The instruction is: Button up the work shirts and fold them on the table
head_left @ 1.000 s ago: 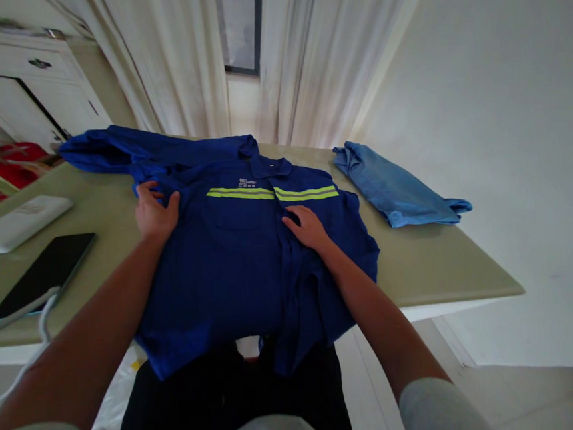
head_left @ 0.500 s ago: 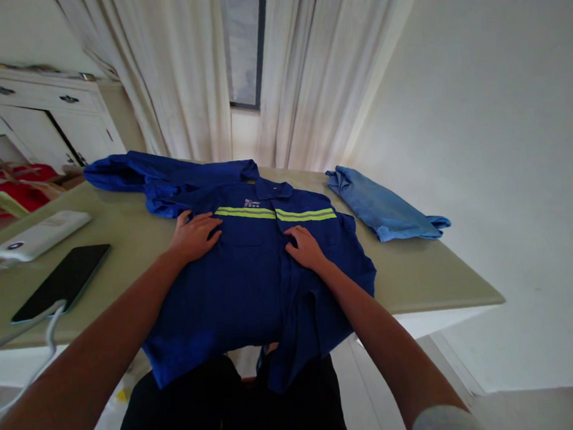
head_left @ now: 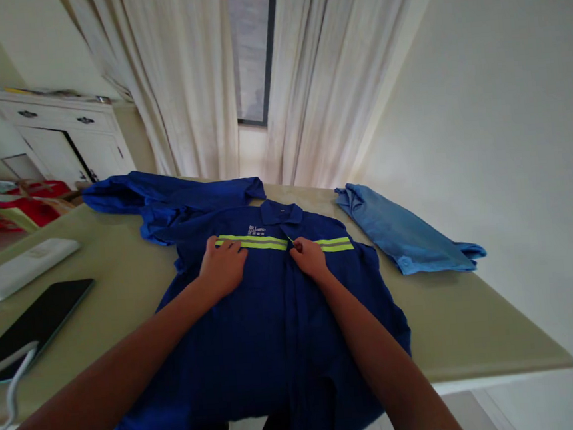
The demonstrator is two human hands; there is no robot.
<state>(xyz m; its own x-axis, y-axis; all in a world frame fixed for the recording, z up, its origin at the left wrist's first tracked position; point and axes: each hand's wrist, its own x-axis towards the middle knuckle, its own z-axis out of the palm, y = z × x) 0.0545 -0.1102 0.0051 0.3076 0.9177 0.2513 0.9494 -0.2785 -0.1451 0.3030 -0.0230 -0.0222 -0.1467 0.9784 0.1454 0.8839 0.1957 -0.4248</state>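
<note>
A dark blue work shirt (head_left: 270,323) with a yellow-green reflective stripe lies front up on the pale green table (head_left: 457,334), its hem hanging over the near edge. My left hand (head_left: 223,267) rests flat on the left chest, fingers stretched onto the stripe. My right hand (head_left: 309,258) lies on the front placket just below the collar, fingers curled and pinching the cloth there. One sleeve (head_left: 129,192) trails off to the back left.
A folded light blue garment (head_left: 403,231) lies at the table's right. A black phone (head_left: 30,328) with a white cable and a white power bank (head_left: 20,267) sit at the left. Curtains, a window and a white cabinet (head_left: 64,137) stand behind.
Both hands slid up the shirt toward the collar: the left from the shoulder area to the chest stripe, the right from the mid placket to just under the collar. The view shifted closer.
</note>
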